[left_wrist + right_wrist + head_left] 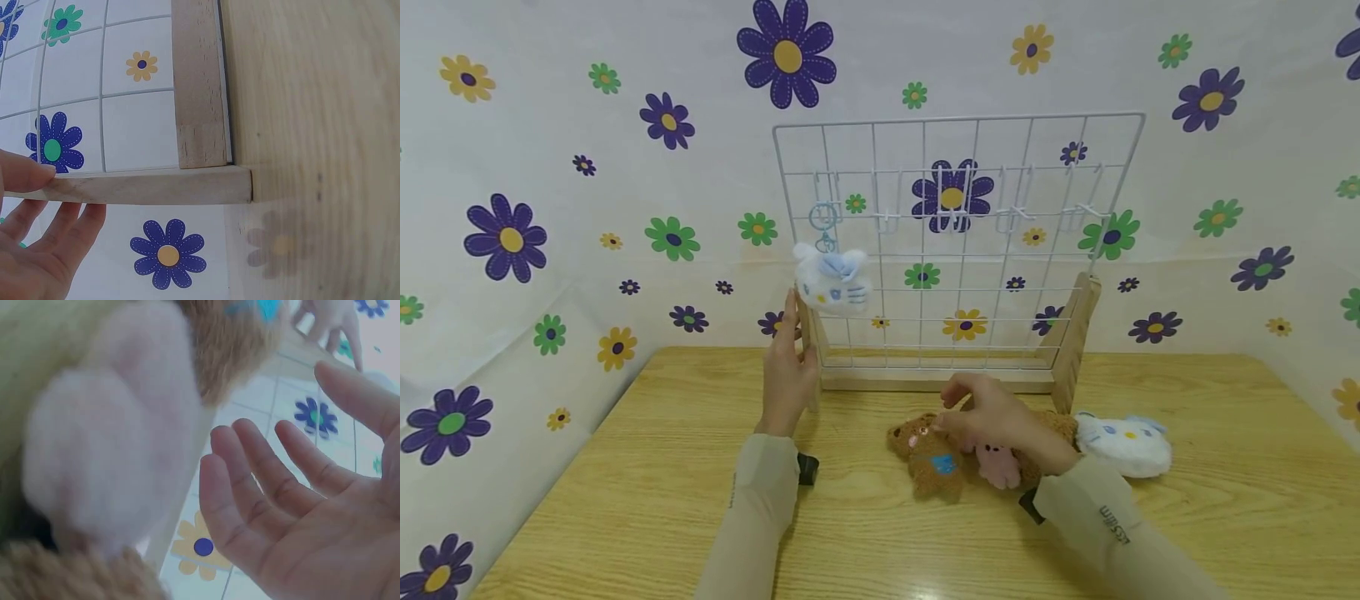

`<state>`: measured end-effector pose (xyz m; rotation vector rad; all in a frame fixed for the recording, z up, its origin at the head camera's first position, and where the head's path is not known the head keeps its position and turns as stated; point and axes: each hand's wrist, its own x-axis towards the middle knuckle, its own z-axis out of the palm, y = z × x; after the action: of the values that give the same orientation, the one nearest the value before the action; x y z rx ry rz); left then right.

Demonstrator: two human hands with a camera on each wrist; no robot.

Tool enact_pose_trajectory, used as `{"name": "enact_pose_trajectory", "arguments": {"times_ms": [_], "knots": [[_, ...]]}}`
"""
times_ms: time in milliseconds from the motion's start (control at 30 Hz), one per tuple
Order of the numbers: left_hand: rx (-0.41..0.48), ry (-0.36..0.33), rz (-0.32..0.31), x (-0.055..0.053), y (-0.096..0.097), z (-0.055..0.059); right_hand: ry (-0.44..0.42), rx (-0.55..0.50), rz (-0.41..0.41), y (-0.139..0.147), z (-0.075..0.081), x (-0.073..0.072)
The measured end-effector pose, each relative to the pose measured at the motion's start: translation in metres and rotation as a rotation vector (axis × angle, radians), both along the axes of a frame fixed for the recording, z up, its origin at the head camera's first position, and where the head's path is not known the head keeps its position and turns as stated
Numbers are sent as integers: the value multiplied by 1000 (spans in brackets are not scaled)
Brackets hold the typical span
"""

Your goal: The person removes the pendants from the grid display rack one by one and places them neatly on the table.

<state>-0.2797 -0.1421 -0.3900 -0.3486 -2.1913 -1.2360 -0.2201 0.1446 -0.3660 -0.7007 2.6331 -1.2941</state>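
My left hand (787, 375) holds the wooden side post (156, 187) of a white wire grid rack (955, 287), thumb on one side and fingers on the other. Just above that hand, a white plush cat-head keychain (832, 282) with a blue bow hangs from the grid's left side. My right hand (992, 412) is over the plush toys in front of the rack, fingers loosely bent; the right wrist view shows its palm bare. Around it lie a brown plush bear (936, 475) with a blue patch, a pink plush (997, 467) and another brown plush (1060, 423), partly hidden.
Another white plush cat (1123, 446) lies at the right end of the row of toys. Several clear hooks (1011, 218) hang across the grid's upper part. The rack stands on a wood-grain table (865, 533) before a flower-printed cloth (700, 175).
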Motion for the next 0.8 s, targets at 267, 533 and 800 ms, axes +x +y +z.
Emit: {"name": "enact_pose_trajectory", "arguments": {"times_ms": [267, 533, 800], "knots": [[-1, 23, 3, -2, -1, -1, -70, -134, -52, 10, 12, -7], [-10, 25, 1, -1, -1, 0, -167, -277, -64, 16, 27, -9], [-13, 26, -3, -1, -1, -2, -211, -349, -84, 15, 39, -11]]}}
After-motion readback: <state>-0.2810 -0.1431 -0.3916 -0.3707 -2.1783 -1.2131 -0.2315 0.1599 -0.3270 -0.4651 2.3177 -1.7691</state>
